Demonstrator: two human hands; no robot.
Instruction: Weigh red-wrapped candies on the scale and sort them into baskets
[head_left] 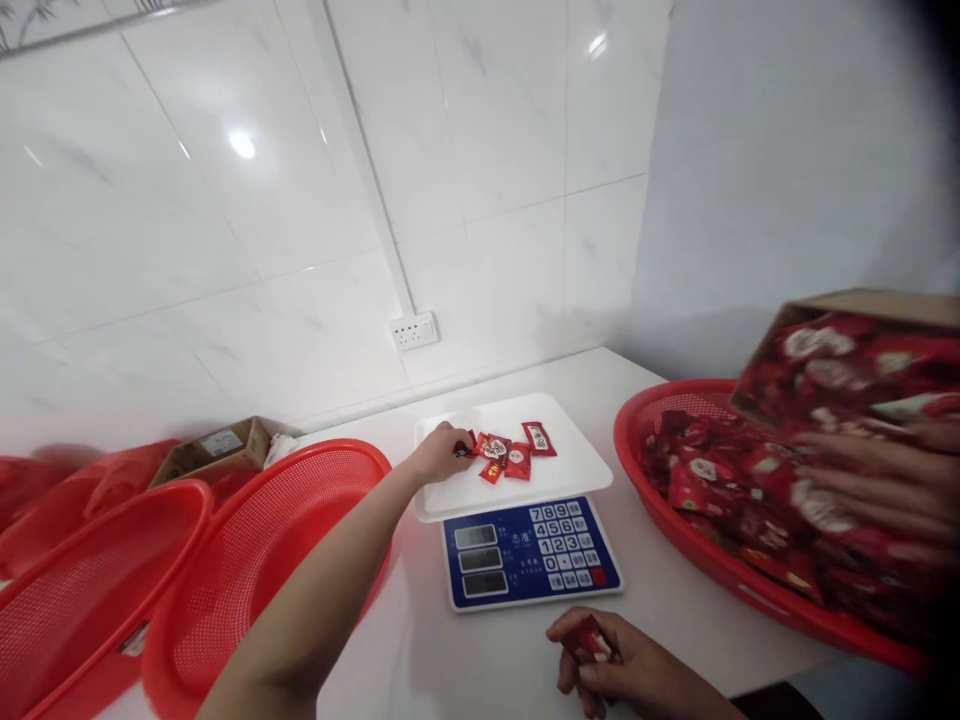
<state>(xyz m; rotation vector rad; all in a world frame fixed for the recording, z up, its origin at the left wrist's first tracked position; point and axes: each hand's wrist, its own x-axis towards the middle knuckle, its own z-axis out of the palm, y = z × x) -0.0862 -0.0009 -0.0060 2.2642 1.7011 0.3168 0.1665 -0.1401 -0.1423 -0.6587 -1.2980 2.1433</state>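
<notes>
My left hand (441, 454) is over the left part of the white weighing tray (442, 500), its fingers pinched on a small dark red packet (465, 446). Beside those fingers, several small red and orange packets (517, 460) lie on the tray. The tray sits on a digital scale (532, 560) with a blue keypad panel and three display windows. In front of the scale, my right hand (611, 660) is closed on a small red packet (587, 640), partly covered by the fingers.
At right, another person's hand (885, 490) is at a tilted cardboard box (847, 300) of red packets, above a red basket (630, 460) heaped with packets. Red baskets (367, 460) stand at left, with a small cardboard box (217, 450) behind. A wall socket (414, 331) is above the table.
</notes>
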